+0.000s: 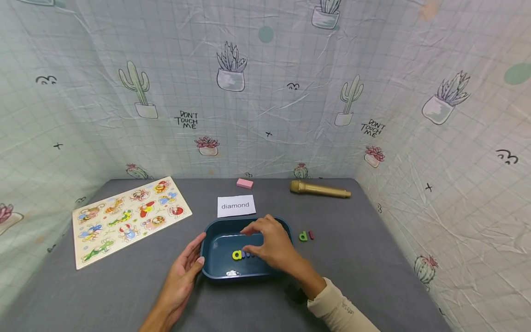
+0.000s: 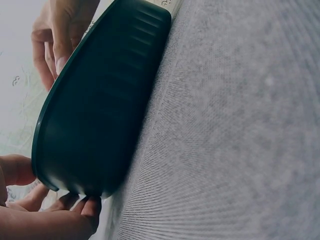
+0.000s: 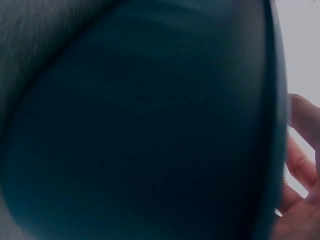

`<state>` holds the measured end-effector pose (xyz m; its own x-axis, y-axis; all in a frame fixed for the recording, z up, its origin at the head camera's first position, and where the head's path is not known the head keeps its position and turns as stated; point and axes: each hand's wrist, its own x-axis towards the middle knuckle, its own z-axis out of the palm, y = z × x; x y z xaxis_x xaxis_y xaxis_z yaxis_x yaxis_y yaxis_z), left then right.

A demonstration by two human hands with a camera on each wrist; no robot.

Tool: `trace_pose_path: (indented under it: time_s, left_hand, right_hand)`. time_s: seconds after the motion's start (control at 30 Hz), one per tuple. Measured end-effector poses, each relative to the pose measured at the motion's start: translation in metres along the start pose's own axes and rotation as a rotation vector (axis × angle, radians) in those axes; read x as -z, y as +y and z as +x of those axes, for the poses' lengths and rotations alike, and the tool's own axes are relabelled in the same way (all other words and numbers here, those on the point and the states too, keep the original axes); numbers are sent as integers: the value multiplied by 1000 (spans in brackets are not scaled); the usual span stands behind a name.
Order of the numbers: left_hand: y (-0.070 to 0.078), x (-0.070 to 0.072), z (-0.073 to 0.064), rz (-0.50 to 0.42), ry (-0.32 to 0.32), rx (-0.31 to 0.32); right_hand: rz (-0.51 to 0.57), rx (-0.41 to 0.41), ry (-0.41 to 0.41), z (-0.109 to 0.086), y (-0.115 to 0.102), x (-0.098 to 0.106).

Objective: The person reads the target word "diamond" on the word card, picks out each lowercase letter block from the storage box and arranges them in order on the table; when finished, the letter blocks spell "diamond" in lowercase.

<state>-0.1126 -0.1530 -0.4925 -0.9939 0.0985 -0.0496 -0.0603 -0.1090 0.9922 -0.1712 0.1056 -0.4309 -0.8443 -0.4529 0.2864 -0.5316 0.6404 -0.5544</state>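
Note:
A dark blue tray (image 1: 220, 277) stands on the grey table. My left hand (image 1: 184, 271) holds its left end, thumb at the rim and fingers against the outer wall, as the left wrist view shows. Over the tray's right half hovers my right hand (image 1: 271, 242), thumb and index finger curved and apart, with nothing visible between them. Just below its thumb, a yellow letter (image 1: 237, 255) begins a row of small letters on the tray floor; the hand hides the row's right part. A white card (image 1: 236, 206) reading "diamond" lies behind the tray.
A green letter (image 1: 303, 236) and a small red piece (image 1: 311, 235) lie right of the tray. Farther back are a pink block (image 1: 244, 183) and a gold microphone (image 1: 320, 189). An insect puzzle board (image 1: 132, 221) occupies the left. Patterned cloth (image 1: 265, 110) hangs behind the table.

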Motion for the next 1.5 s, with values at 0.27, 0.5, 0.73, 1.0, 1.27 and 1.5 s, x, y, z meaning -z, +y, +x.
trace_pose_path:
  time_s: [0.27, 0.5, 0.73, 1.0, 1.27, 1.5]
  left_hand:
    - [1, 0, 0, -8, -10, 3]
    - [0, 0, 0, -19, -14, 1]
    - [1, 0, 1, -14, -16, -13]
    - [1, 2, 2, -3, -13, -1]
    - [0, 2, 1, -6, -15, -25]
    - [-1, 1, 0, -11, -19, -27]
  right_hand:
    - [15, -28, -51, 8, -1, -23]
    - [-7, -83, -101, 13, 4, -39]
    - [-81, -88, -150, 17, 11, -48]
    - [-156, -97, -234, 22, 12, -52]
    - [-161, -55, -244, 21, 11, -53]
    - [-172, -23, -222, 17, 11, -53]
